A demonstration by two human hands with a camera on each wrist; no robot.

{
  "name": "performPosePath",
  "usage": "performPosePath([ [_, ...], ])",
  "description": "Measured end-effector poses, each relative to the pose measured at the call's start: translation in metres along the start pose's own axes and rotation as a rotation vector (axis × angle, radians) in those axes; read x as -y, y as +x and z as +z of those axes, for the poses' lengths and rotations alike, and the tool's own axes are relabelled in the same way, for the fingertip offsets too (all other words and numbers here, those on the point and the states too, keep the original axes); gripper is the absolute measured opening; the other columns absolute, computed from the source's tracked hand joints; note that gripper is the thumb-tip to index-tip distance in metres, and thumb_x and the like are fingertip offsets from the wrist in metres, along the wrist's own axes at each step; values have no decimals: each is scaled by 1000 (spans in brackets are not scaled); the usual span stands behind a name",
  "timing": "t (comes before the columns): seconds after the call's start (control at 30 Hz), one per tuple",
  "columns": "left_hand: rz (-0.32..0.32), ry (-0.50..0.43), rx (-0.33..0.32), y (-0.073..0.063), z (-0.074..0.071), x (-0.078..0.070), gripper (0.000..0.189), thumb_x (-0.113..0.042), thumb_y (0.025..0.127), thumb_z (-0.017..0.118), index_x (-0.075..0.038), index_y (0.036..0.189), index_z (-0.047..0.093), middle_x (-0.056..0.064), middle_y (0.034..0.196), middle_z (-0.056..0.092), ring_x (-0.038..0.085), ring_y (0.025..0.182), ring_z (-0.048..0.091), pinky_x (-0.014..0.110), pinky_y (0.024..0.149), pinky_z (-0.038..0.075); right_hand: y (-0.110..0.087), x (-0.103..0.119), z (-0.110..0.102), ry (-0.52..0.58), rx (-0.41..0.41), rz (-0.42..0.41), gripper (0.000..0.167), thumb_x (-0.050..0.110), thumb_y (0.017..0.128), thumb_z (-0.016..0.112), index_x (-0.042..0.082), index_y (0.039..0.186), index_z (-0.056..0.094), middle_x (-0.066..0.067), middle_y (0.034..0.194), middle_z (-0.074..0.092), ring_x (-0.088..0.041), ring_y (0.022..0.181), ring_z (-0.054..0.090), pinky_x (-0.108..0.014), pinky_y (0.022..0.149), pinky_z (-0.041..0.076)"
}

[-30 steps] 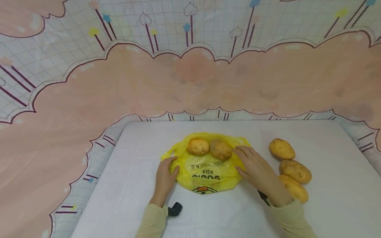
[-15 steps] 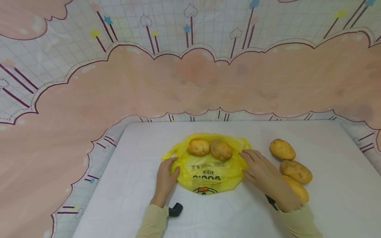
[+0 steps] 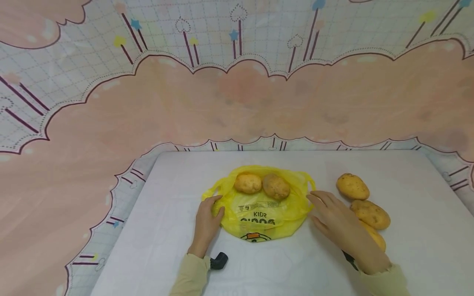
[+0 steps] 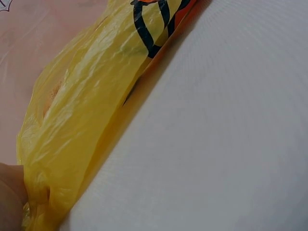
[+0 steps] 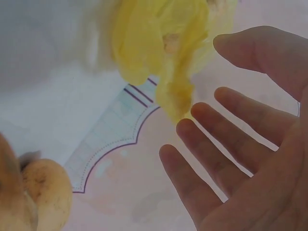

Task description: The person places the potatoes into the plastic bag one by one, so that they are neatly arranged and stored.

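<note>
A yellow plastic bag with dark print lies on the table, its mouth spread open. Inside it, side by side, sit two potatoes: a pale one and a browner one. At the bag's left edge my left hand pinches the plastic between thumb and fingers; the left wrist view shows bunched film beside the thumb. My right hand is just off the bag's right edge, between it and the loose potatoes. In the right wrist view its fingers are spread and relaxed, holding nothing.
Three loose potatoes lie in a row at the right: a far one, a middle one and a near one partly hidden by my right hand. A patterned cloth hangs behind the white table.
My right hand has let go of the bag's right edge and moved rightward and nearer, toward the loose potatoes. The left hand, bag and potatoes stay where they were.
</note>
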State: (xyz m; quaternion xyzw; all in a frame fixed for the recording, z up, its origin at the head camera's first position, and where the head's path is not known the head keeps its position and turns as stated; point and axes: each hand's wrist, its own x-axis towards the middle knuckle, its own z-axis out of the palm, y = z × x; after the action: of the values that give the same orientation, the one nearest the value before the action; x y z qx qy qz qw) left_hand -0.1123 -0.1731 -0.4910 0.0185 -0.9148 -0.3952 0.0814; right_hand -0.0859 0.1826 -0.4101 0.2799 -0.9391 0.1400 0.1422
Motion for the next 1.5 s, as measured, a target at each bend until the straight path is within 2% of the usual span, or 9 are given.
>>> performPosePath([
  [0.2,0,10,-1,1,0,1,36,-10,92,68,-7,128,63,12,129,62,31,124,53,48,107,43,-7,-2,-5,-26,-7,-9,60,8,74,85,-2,126,57,-20,125,59,-36,113,58,-51,89,54],
  [0.43,5,8,-3,0,1,2,36,-10,92,69,-6,127,63,13,128,62,32,124,54,48,107,43,-15,-4,-13,-53,58,30,58,13,80,82,-2,129,55,-19,129,58,-36,117,56,-51,92,53],
  [0.6,9,5,-7,1,0,1,36,-10,92,69,-6,128,63,13,128,62,32,124,54,48,107,43,-20,-9,-14,-35,62,67,59,14,79,83,0,130,56,-18,129,57,-36,118,55,-54,88,54],
  [0.8,6,1,-7,1,0,0,36,-10,92,68,-6,128,63,13,129,62,32,125,53,48,108,42,-28,-13,-15,-38,56,74,64,14,78,83,-2,132,54,-18,125,60,-35,114,57,-56,88,53],
  [1.1,3,-11,-6,-1,0,-1,36,-11,92,68,-6,127,63,13,129,62,32,125,53,48,108,42,-40,-15,-16,-49,97,102,60,17,79,82,-2,129,57,-18,122,63,-35,110,61,-55,92,52],
  [1.33,7,9,-13,-2,0,1,36,-11,92,69,-7,127,63,12,128,62,31,125,53,48,108,42,-47,-17,-15,-48,174,153,58,22,82,79,0,131,56,-18,124,62,-39,112,60,-58,93,50],
  [1.5,9,1,-11,-2,-1,1,35,-10,92,68,-7,127,63,12,128,62,32,124,54,49,107,43,-53,-19,-12,-48,144,143,53,22,81,81,1,125,61,-16,121,63,-35,110,61,-55,92,52],
])
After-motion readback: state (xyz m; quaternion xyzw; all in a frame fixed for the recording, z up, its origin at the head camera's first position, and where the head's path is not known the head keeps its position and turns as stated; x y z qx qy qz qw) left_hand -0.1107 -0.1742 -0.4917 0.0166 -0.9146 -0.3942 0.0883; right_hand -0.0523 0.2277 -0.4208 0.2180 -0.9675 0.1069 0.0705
